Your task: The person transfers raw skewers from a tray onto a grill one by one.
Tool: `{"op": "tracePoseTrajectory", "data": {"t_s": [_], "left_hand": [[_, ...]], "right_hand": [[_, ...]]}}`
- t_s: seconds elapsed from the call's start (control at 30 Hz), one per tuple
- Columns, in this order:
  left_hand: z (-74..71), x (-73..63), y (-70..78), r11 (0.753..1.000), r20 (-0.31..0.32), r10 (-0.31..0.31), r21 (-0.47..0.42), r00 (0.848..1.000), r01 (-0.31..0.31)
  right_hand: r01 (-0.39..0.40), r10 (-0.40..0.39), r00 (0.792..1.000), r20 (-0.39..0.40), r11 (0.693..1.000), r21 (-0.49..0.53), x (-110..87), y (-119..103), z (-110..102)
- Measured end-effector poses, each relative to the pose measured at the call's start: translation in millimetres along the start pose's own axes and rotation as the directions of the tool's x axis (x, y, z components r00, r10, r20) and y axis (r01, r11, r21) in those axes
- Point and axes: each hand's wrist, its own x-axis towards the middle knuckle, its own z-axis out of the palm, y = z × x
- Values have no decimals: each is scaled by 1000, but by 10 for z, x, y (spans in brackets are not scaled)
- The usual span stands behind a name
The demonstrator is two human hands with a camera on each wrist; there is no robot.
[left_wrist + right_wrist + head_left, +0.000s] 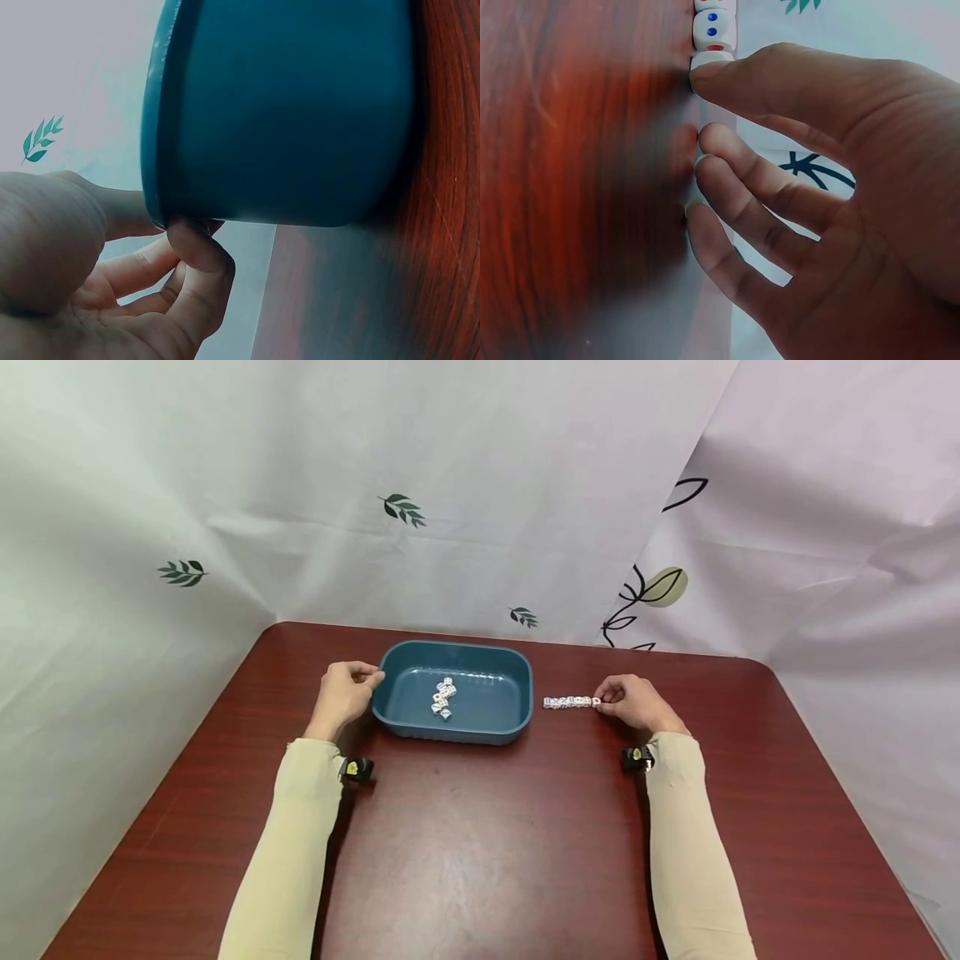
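Left hand (341,697) is pinching the rim of the blue tray (483,703) at its left end, and a little bunch of white dice (438,698) is just sitting inside on the bottom. Meanwhile the right hand (637,702) is pinching the end die (597,702), rightmost in a neat row of dice (570,702) that's lying on the reddish-brown table (480,827) right of the tray.

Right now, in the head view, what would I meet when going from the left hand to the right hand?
Bare left hand → blue rectangular plastic tray → straight row of small white dice → bare right hand.
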Motion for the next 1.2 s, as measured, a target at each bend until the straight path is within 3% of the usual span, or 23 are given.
{"op": "tracePoseTrajectory", "data": {"t_s": [0.67,1.2], "left_hand": [[-22,-17,-24,1000,4,2,5,1000,-2],[-5,-8,9,1000,5,4,13,1000,-5]], "right_hand": [[14,-14,1000,-18,1000,-8,40,-11,69],[2,-2,999,-40,1000,2,17,-50,9]]}}
